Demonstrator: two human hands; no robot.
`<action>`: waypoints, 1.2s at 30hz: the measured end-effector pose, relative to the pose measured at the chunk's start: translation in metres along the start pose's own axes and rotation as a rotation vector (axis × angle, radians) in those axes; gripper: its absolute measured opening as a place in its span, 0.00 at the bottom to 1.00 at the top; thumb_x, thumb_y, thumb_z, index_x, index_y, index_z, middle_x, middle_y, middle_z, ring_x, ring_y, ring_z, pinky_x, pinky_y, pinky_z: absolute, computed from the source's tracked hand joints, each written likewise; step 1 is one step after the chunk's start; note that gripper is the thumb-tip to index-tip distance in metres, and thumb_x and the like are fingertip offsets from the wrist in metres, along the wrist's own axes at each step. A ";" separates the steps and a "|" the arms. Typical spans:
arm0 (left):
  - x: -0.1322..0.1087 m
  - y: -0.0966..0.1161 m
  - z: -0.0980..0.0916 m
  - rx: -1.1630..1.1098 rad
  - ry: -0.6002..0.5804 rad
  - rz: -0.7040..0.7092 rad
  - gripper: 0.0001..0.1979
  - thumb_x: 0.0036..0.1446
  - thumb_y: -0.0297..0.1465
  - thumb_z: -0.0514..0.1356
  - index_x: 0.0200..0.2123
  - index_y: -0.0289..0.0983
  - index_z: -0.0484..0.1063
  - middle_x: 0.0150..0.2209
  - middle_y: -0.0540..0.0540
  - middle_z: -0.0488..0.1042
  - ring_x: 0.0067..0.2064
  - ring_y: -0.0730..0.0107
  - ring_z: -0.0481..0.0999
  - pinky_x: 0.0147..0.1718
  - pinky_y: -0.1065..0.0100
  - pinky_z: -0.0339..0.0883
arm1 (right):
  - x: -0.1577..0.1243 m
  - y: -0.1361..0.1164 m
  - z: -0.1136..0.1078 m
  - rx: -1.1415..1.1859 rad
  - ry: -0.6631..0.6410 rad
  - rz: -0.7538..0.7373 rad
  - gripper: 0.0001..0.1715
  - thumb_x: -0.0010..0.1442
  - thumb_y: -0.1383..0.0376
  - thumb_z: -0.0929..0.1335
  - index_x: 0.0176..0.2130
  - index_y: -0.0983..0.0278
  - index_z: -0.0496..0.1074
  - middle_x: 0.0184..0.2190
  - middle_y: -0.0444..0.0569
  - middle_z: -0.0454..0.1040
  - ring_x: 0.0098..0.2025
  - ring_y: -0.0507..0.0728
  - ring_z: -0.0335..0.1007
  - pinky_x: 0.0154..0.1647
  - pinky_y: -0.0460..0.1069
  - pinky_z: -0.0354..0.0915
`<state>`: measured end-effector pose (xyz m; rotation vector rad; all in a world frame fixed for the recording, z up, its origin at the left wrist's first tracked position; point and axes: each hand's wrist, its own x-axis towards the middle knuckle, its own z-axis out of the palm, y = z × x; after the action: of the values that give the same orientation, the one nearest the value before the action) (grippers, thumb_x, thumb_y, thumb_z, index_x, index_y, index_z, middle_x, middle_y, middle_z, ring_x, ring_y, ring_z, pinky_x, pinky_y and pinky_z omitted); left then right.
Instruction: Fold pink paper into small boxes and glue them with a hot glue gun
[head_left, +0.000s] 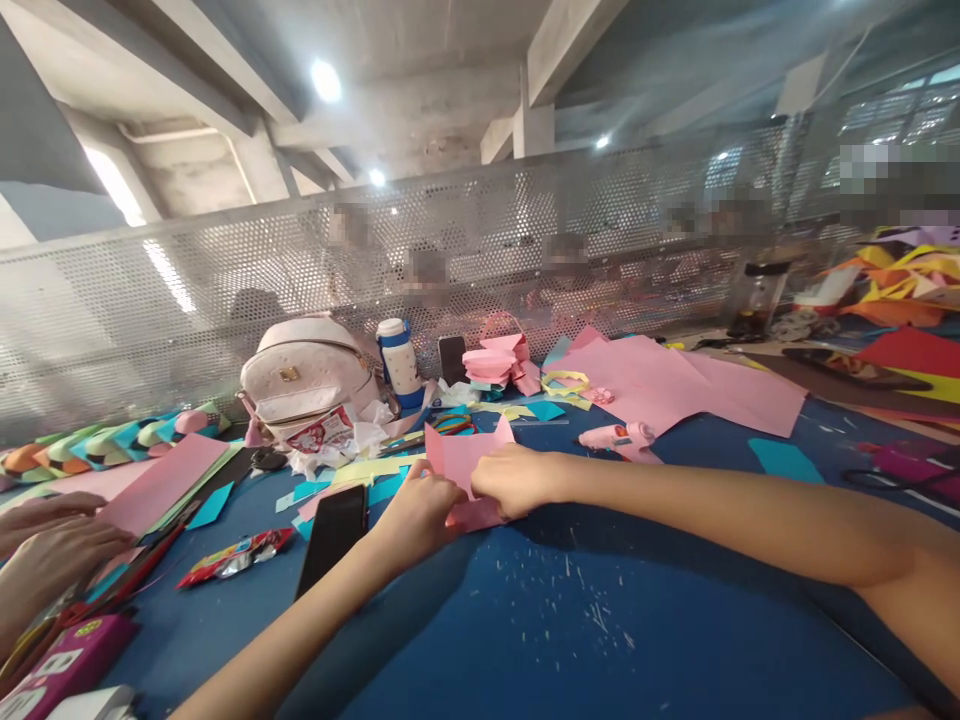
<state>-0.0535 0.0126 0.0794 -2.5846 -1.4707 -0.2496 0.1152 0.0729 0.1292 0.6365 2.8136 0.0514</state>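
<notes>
Pink paper (463, 452) between phone (334, 532) and glue gun (618, 437)

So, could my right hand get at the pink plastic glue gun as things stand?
Likely yes: blue tabletop separates your right hand from the glue gun, though that hand is busy with folded pink paper.

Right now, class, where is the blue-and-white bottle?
In the head view, the bottle is left of centre, between the backpack and the upright phone, before the perforated screen.
</notes>
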 end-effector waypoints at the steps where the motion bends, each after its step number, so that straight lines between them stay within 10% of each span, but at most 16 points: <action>1: 0.000 -0.001 0.003 -0.021 -0.001 -0.012 0.02 0.53 0.25 0.64 0.30 0.38 0.76 0.30 0.48 0.80 0.34 0.64 0.76 0.45 0.60 0.61 | 0.002 0.000 0.000 0.012 -0.013 -0.001 0.07 0.50 0.68 0.73 0.33 0.67 0.77 0.28 0.50 0.78 0.30 0.58 0.74 0.26 0.46 0.55; 36: 0.006 -0.030 0.006 -0.507 -0.176 -0.180 0.07 0.51 0.31 0.64 0.27 0.33 0.80 0.23 0.52 0.73 0.28 0.74 0.68 0.28 0.75 0.57 | 0.008 0.043 -0.004 0.217 -0.230 -0.079 0.11 0.49 0.61 0.72 0.30 0.67 0.77 0.19 0.39 0.65 0.23 0.50 0.59 0.23 0.45 0.48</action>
<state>-0.0763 0.0338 0.0769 -2.9177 -1.9183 -0.4849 0.1252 0.1155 0.1351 0.5372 2.6366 -0.3254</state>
